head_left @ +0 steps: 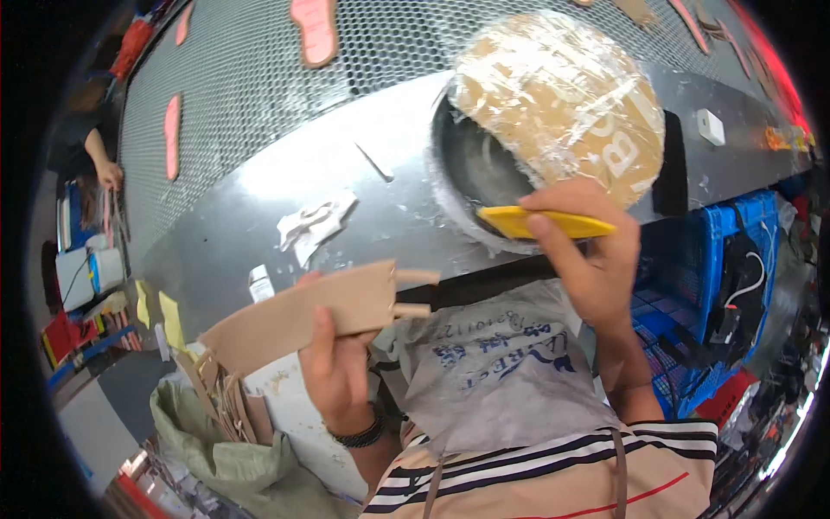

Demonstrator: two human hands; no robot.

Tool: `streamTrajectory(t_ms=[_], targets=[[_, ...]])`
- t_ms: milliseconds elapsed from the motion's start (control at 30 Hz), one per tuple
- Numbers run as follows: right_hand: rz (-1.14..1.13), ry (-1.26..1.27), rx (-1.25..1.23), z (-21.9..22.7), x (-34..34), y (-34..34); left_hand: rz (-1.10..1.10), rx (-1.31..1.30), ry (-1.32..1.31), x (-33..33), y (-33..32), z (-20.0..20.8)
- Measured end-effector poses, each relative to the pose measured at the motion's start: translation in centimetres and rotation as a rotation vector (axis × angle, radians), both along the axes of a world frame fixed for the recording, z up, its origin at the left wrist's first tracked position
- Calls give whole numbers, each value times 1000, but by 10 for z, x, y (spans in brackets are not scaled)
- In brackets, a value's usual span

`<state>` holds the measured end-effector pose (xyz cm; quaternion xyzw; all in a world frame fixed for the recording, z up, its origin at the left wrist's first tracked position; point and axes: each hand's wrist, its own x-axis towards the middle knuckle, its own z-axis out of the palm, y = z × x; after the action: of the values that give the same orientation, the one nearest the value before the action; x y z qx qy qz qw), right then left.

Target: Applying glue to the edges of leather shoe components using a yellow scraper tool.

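Observation:
My left hand (335, 372) grips a wide tan strap-like piece (298, 317), its thumb on the face. Two narrow tabs stick out from the piece's right end. My right hand (596, 268) pinches a flat yellow scraper (546, 223) between thumb and fingers. The scraper's left end is over the near rim of a round dark pot (471, 160); whether it touches the rim I cannot tell. A cardboard lid (562, 95) wrapped in shiny film covers much of the pot, leaving its left and near side uncovered.
A metal table (233, 212) carries a crumpled white cloth (316, 227), a thin pointed tool (374, 162) and a small white box (711, 127). Beyond runs a mesh conveyor (389, 48) with pink insoles (313, 30). Tan pieces stand by a green sack (216, 467). Another person's hand (110, 176) is far left.

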<state>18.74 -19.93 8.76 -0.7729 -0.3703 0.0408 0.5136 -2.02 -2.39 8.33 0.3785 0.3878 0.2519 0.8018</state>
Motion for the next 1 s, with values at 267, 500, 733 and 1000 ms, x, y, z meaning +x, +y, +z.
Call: streamTrajectory(t_ms=[267, 500, 733, 1000], targets=[[92, 207, 327, 12, -11, 12, -119, 219, 28, 36, -13, -2], [406, -262, 151, 15, -17, 15, -70, 205, -20, 45, -14, 1], [590, -116, 146, 26, -12, 9, 62, 200, -91, 56, -23, 7], [334, -226, 402, 0, -13, 22, 115, 189, -116, 61, -31, 12]])
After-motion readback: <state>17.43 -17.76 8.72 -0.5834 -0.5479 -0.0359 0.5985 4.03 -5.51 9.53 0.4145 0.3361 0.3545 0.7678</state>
